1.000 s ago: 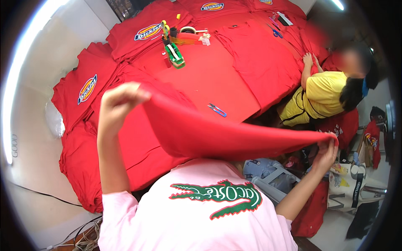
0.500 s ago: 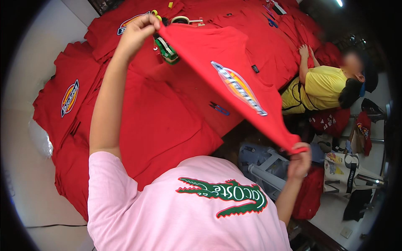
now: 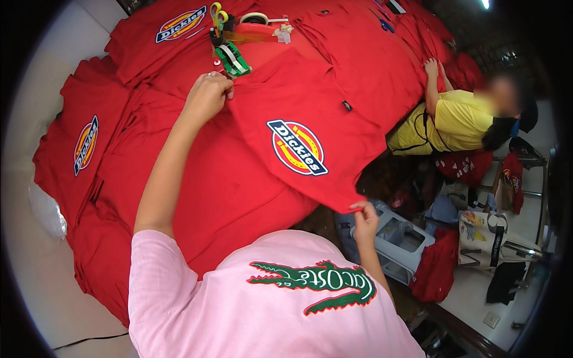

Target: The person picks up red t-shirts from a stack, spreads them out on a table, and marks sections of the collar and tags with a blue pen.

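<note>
Shirt of plain red cloth (image 3: 310, 89) hangs stretched between the person's two hands, over a broad spread of other red shirts (image 3: 87, 145), its colourful badge print (image 3: 297, 148) facing up and slanting down to the right. The left hand (image 3: 210, 95) is raised, fingers curled in and pinching the shirt's upper left corner, just beside a green tape dispenser (image 3: 233, 59). The right hand (image 3: 366, 222) is lower and nearer the body, thumb and fingers pressed together on the lower right corner, which is drawn to a point. A small dark label (image 3: 347, 106) shows on the shirt's right side. Beyond the left hand, yellow-handled scissors (image 3: 219, 17) stand in a dark holder (image 3: 216, 37), near a roll of tape (image 3: 255, 19); blue-handled scissors (image 3: 387, 25) lie farther right. At the right, well apart from the held shirt, a co-worker in yellow (image 3: 459, 119) has both hands at the red cloth. A grey plastic frame (image 3: 401, 238) stands below the right hand, with a cream tote bag (image 3: 483, 238) farther right
</note>
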Motion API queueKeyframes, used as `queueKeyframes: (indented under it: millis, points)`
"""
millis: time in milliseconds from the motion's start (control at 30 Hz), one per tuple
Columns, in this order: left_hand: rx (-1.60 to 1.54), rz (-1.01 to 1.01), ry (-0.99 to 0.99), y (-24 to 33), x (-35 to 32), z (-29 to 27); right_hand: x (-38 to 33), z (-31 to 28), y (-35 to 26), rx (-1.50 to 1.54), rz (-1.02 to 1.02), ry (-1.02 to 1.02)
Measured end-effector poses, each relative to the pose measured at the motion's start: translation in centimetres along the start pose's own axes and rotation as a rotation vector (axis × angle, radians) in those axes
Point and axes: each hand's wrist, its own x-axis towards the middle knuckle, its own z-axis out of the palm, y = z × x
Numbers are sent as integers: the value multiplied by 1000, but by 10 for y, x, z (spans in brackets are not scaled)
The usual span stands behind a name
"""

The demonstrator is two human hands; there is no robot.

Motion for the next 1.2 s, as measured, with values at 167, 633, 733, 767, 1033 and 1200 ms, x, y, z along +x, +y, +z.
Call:
queueKeyframes:
  millis: [167, 633, 733, 767, 1033, 1200]
  points:
    - [-400, 33, 73, 44, 0, -15, 100, 70, -137, -210, -602, -89]
    - [-1422, -622, 170, 135, 57, -58, 132, 122, -45, -623, -613, -88]
    - [-1602, -646, 219, 168, 65, -90, 119, 103, -3, -699, -533, -192]
    - [-1619, -608, 250, 177, 69, -100, 119, 98, 3, -697, -514, -214]
    - [-1452, -493, 550, 257, 75, -142, 149, 34, 33, -82, -26, -359]
    - [-1371, -470, 625, 286, 51, -147, 107, -8, -125, 522, -386, -360]
